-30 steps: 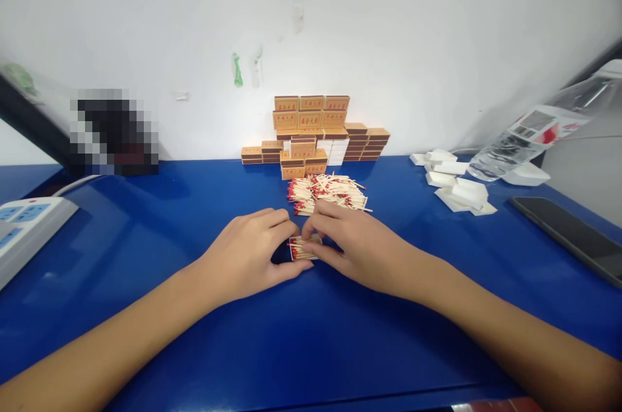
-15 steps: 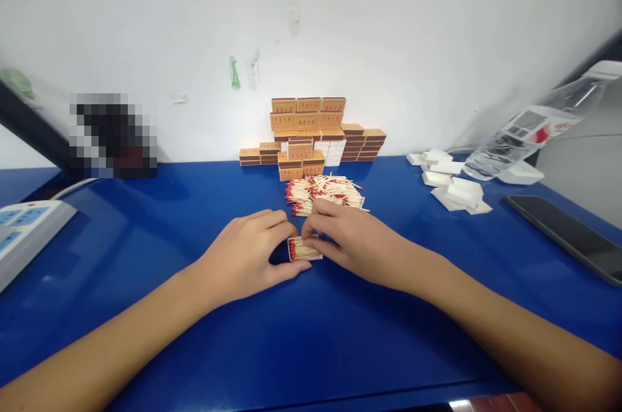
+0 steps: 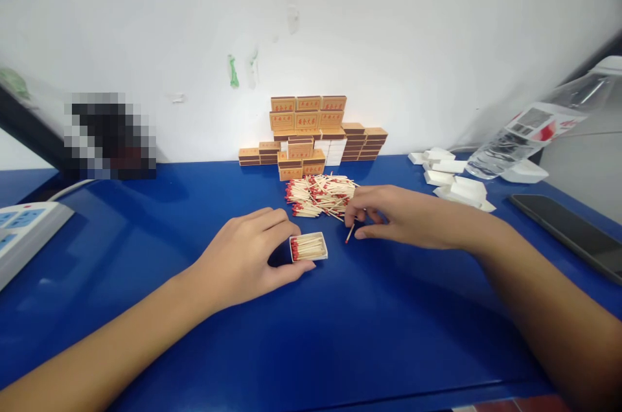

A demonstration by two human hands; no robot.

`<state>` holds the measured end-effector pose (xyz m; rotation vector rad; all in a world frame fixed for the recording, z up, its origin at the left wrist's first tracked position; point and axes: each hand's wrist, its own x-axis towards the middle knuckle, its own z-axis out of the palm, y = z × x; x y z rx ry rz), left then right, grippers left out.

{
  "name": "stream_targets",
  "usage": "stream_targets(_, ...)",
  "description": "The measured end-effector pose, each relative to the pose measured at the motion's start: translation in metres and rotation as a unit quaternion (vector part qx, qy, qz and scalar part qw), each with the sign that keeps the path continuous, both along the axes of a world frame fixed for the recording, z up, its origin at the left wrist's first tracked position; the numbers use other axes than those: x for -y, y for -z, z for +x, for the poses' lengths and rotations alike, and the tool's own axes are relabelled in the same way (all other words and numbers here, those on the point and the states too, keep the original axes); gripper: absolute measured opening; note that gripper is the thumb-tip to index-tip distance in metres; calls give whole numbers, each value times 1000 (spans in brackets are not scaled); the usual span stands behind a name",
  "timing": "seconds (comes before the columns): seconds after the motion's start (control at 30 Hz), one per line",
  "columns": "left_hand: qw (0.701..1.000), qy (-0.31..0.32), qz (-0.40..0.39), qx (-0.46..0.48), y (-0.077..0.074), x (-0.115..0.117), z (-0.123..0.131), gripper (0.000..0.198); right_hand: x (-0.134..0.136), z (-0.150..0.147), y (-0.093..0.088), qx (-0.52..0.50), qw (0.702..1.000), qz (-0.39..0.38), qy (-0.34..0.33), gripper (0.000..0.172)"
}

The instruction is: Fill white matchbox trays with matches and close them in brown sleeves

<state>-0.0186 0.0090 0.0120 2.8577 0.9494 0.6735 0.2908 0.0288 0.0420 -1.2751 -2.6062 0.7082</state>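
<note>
My left hand (image 3: 255, 253) holds a small white matchbox tray (image 3: 325, 250) at its left end, thumb along the near side and fingers at the far side. Matches (image 3: 307, 247) lie in rows inside it, red heads to the left. To the right of the tray, my right hand (image 3: 389, 214) has curled fingers with a single match (image 3: 350, 233) at the fingertips, its red head pointing down. Just beyond that hand is a heap of loose matches (image 3: 315, 192), partly covered by its fingers.
Stacked yellow-brown matchboxes (image 3: 307, 120) stand against the wall behind the heap. White empty trays (image 3: 461, 190), a tilted water bottle (image 3: 519, 133) and a black phone (image 3: 568, 227) are on the right. A power strip (image 3: 36, 237) lies at the left of the blue table (image 3: 301, 341).
My right hand has moved right, away from the tray to beside the match heap, and a match shows at its fingertips. My left hand stays at the tray, which is now more exposed.
</note>
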Motion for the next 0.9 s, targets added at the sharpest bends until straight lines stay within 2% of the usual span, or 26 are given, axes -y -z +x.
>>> stream_targets(0.1,1000,-9,-20,-16,0,0,1,32,1,-3,5,11,1000,-19,18,15)
stream_targets(0.2,999,-15,-39,-6,1,0,3,32,9,-17,1,-11,1000,-13,26,15)
stream_targets(0.33,998,-20,-51,-8,1,2,4,31,27,-44,-2,-55,998,40,14,15)
stream_targets(0.47,999,-19,-42,-12,2,3,5,30,39,-61,7,-45,996,79,7,7)
stream_targets(0.6,999,-14,-34,-5,2,3,6,30,35,-61,12,-58,996,69,-8,10)
stream_targets(0.9,999,-22,-37,-16,3,2,4,32,27,-56,14,-68,991,115,-15,9)
